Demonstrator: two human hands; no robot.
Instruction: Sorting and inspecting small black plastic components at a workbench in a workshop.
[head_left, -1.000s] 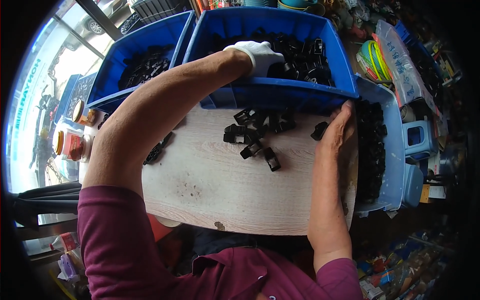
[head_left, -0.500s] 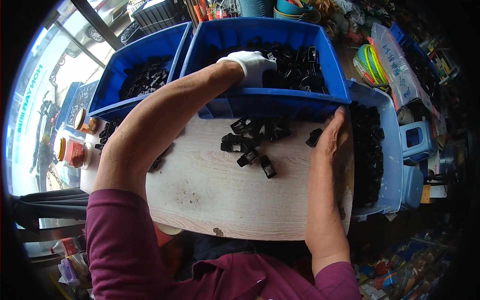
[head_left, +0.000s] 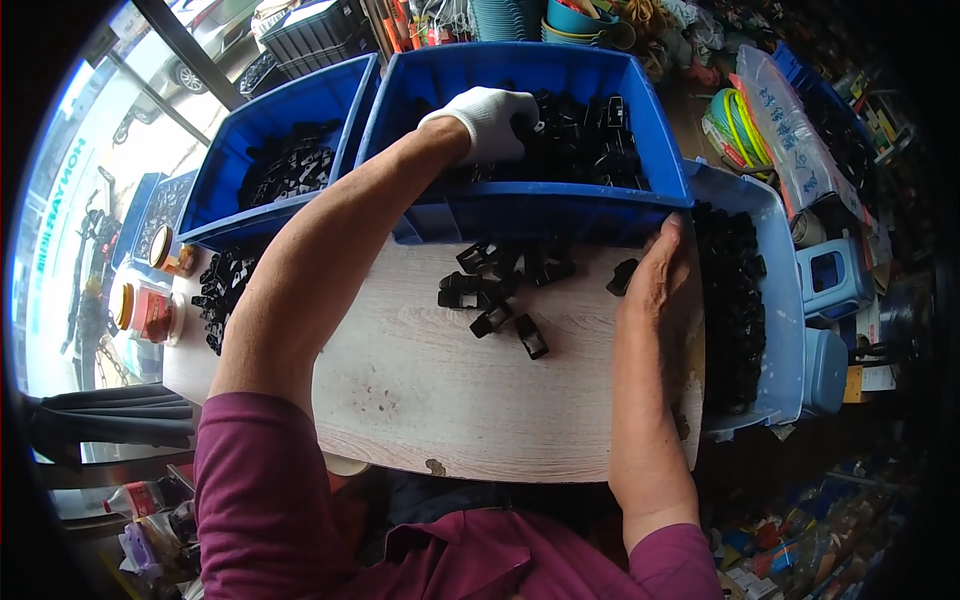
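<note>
My left hand [head_left: 492, 122], in a white glove, reaches into the large blue bin [head_left: 540, 218] over a heap of small black plastic pieces [head_left: 590, 140]. Its fingers are curled inward, and what lies in them is hidden against the dark heap. My bare right hand [head_left: 657, 262] holds the bin's near right corner, its fingers partly out of sight. Just left of that hand, a single black piece [head_left: 622, 277] lies on the table. A loose group of similar black frame-shaped pieces [head_left: 490, 290] rests in front of the bin.
A second blue bin [head_left: 235, 230] with black parts stands to the left. More black parts [head_left: 222, 290] lie by my left forearm, near two jars [head_left: 150, 310]. Right of the wooden table [head_left: 450, 400] is a light-blue tub [head_left: 785, 350] of black pieces, with a blue stool [head_left: 832, 280] beyond.
My left hand has risen slightly and drawn a little left within the bin, its fingers more curled. My right hand stays at the bin's corner, and the pieces on the table have not moved.
</note>
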